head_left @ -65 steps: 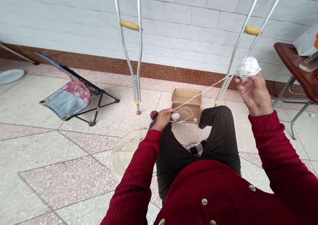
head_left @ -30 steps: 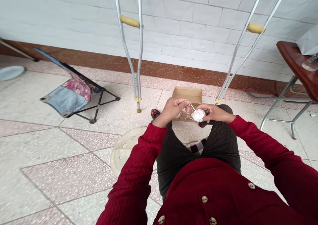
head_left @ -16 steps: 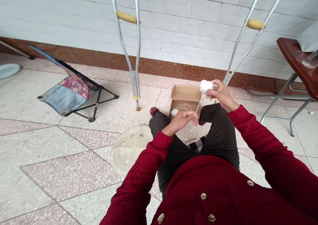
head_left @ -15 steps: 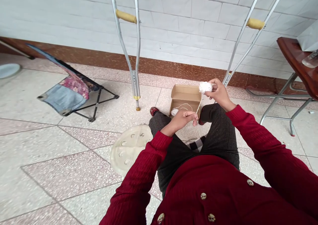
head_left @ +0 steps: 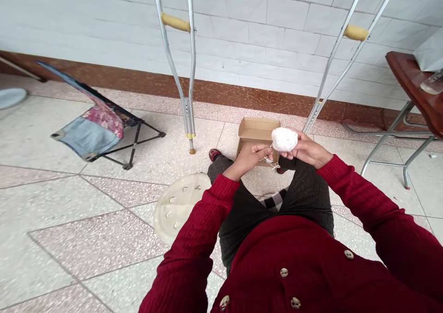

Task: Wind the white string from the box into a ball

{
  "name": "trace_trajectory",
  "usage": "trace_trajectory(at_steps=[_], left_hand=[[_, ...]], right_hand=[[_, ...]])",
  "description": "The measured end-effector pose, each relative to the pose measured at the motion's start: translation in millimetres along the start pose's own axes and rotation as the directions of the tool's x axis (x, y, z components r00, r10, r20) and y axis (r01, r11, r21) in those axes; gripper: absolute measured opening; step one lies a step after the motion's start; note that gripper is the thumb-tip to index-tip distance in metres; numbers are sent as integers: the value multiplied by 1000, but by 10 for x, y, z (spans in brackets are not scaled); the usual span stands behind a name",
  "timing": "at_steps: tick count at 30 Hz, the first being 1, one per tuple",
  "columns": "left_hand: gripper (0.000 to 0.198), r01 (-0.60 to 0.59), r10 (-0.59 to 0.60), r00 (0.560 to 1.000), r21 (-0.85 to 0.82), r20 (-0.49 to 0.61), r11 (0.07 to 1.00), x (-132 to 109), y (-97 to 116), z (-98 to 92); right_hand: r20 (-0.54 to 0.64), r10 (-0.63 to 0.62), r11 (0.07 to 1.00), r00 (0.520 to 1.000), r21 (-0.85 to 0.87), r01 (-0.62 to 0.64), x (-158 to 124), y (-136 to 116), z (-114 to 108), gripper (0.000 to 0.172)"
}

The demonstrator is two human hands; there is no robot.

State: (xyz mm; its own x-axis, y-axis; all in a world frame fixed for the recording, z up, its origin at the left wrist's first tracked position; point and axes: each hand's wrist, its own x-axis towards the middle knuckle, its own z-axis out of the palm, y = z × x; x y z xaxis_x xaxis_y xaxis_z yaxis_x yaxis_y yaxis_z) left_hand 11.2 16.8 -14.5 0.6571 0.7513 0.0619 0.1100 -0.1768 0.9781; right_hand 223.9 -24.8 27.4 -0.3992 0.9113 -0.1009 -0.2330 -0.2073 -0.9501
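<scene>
My right hand [head_left: 306,150] is closed around a ball of white yarn [head_left: 284,139], held up over the space between my knees. Just to its left, my left hand [head_left: 254,157] pinches a strand of the white yarn [head_left: 276,166], with a small loose tangle hanging below the fingers. The strand between hand and ball is short. Behind and beneath both hands, an open cardboard box [head_left: 259,128] rests on the floor with its lid raised; my hands hide most of its inside.
Two metal crutches with yellow grips, one left [head_left: 189,119] and one right [head_left: 316,105], lean at the tiled wall. A folding stool [head_left: 90,131] stands at left, a round pale mat [head_left: 176,202] lies by my leg, and a brown table [head_left: 415,87] is at right.
My right hand has lowered the yarn ball and turned it, bringing it closer to my left hand. The taut strand between them has shortened, and my left hand has risen slightly.
</scene>
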Motion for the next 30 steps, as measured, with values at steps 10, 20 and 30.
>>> trace_trajectory(at_steps=[10,20,30], left_hand=[[33,10,-21,993,94,120,996,-206,72,-20],[35,40,-27,995,141,-98,989,49,-20,-204],[38,49,-56,988,50,141,998,-118,79,83]], right_hand=[[-402,-386,504,830,-846,-176,309,104,-392,45],[86,143,975,986,-181,-126,-112,165,60,52],[-348,-436,526,830,-847,-79,358,-6,-265,48]])
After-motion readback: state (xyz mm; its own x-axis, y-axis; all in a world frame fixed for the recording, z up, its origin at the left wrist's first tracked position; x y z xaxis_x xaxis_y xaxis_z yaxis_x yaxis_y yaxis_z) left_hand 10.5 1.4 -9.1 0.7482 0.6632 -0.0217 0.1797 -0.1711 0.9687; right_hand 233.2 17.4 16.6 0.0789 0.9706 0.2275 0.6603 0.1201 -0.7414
